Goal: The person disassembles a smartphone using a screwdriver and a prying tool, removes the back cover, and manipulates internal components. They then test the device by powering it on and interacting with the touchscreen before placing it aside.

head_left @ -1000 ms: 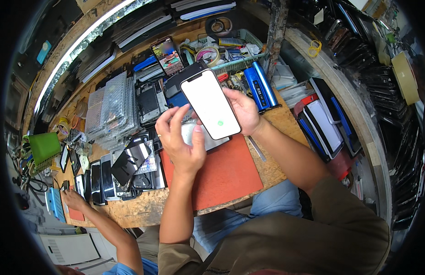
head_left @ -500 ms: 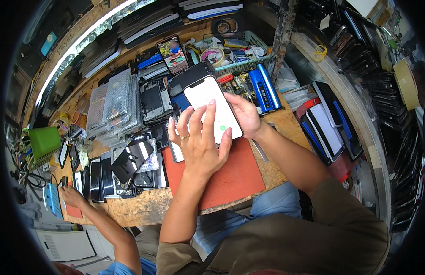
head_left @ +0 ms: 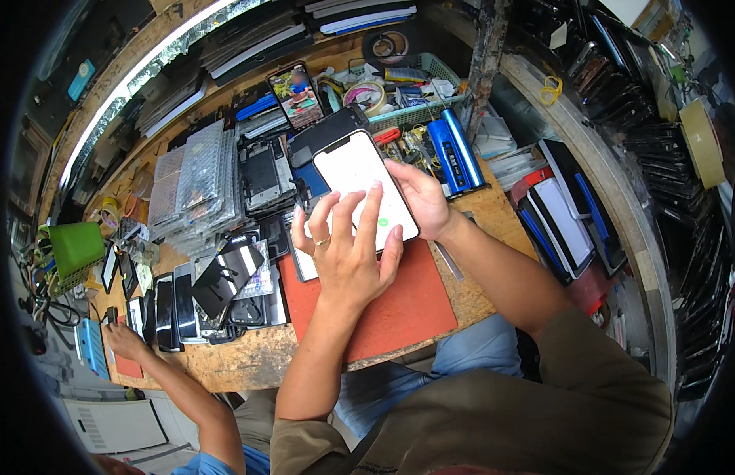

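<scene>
A smartphone (head_left: 345,165) with a lit white screen and a green round button near its bottom is tilted above the workbench. My right hand (head_left: 427,207) grips it along its right edge. Over the screen, my left hand (head_left: 345,265) is open, fingers apart and slightly bent, with a ring on one finger. Its index fingertip is at the glass; whether it touches, I cannot tell. Beneath both hands lies a red mat (head_left: 411,297). Partly hidden behind my left hand is a pale flat panel (head_left: 306,264).
Left of the mat are stacked phone screens (head_left: 227,277) and bubble-wrap packs (head_left: 201,170). A propped phone (head_left: 297,96), a green basket (head_left: 423,112) and a blue cylindrical device (head_left: 456,154) stand behind. A metal strip (head_left: 448,261) lies right. A co-worker's hand (head_left: 123,340) is at far left.
My left index finger has shifted slightly down and right over the screen, and the other fingers bend a little more. My right hand keeps its grip on the smartphone.
</scene>
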Motion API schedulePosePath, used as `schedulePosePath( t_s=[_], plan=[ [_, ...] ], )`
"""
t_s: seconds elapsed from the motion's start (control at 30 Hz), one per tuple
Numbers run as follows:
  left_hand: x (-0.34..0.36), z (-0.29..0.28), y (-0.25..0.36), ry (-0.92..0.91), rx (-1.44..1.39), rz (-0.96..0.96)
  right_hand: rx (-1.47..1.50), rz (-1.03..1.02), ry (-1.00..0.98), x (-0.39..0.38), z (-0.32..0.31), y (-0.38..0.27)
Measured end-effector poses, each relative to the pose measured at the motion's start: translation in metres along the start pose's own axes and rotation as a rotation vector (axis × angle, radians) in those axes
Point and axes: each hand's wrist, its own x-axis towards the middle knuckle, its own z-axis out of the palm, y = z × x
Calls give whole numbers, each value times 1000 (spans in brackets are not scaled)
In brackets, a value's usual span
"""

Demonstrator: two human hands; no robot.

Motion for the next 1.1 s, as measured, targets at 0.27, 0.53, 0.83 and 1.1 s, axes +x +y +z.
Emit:
schedulePosePath(
  t_s=[0.27,0.53,0.83,1.1],
  plan=[
    [-3,0,-1,54,-15,62,19,6,38,1,8,-7],
    [-2,-2,2,116,20,93,-70,-68,235,-1,26,-10],
    [-3,-6,4,79,29,91,-32,-59,196,-1,26,-10],
    [-7,4,-12,265,-184,86,85,8,32,5,18,-10]
  ],
)
